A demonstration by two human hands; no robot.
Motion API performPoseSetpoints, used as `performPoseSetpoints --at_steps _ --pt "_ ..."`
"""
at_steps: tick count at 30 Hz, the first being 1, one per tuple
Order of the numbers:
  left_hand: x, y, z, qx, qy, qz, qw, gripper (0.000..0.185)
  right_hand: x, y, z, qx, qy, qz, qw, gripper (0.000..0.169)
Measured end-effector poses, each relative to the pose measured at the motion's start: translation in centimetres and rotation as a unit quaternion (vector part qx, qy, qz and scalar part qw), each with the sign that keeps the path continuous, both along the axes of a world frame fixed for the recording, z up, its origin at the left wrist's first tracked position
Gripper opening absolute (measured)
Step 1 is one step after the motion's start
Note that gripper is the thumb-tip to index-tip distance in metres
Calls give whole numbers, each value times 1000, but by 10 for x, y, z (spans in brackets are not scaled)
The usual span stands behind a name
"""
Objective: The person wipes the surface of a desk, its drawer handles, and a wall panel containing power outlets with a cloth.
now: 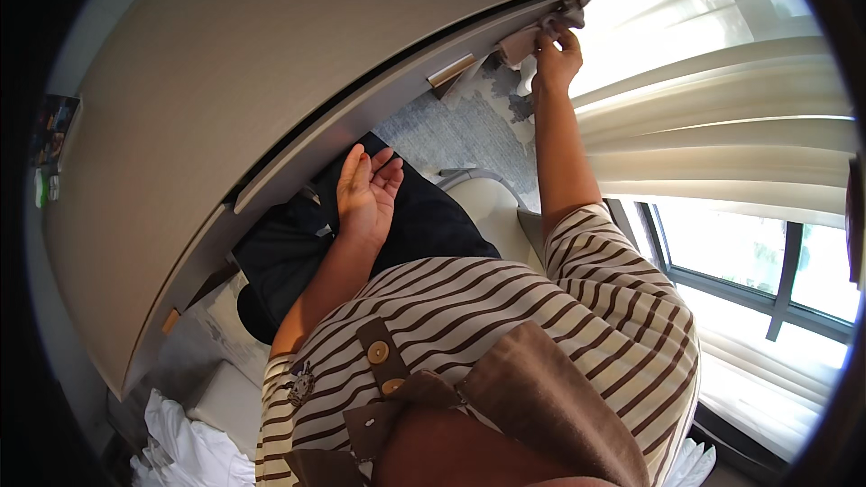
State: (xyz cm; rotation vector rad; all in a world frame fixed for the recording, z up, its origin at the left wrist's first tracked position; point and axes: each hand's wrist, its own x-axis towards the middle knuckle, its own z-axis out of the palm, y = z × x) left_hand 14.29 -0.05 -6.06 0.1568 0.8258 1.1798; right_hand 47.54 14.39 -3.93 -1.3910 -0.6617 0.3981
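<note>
My right hand (558,61) reaches to the far right end of a desk (325,61). Its fingers pinch a crumpled grey-brown cloth (572,12) at the desk's edge. A pinkish piece of fabric or similar soft thing (518,47) hangs just left of those fingers; whether it is part of the same cloth I cannot tell. My left hand (369,196) is raised above my lap, palm turned up and fingers loosely apart, with nothing in it. It is close to the desk's front edge.
The desk front has a drawer handle (451,71) and another handle (171,321). A pale chair (484,206) is under me on patterned carpet (460,125). Curtains (703,101) and a window (731,243) flank the right. White fabric (193,446) lies at lower left.
</note>
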Motion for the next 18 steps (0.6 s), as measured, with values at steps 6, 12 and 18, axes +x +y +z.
performPoseSetpoints --at_steps 6,12,18 --pt "-2 -3 0 -2 3 -4 1000 45 35 27 -17 -24 93 -29 995 54" --pt "-1 -2 -6 -8 -9 -1 1000 37 34 21 -44 -105 106 3 989 54" --pt "0 2 -6 -47 -17 11 999 25 -14 -9 -38 -161 32 87 982 54"
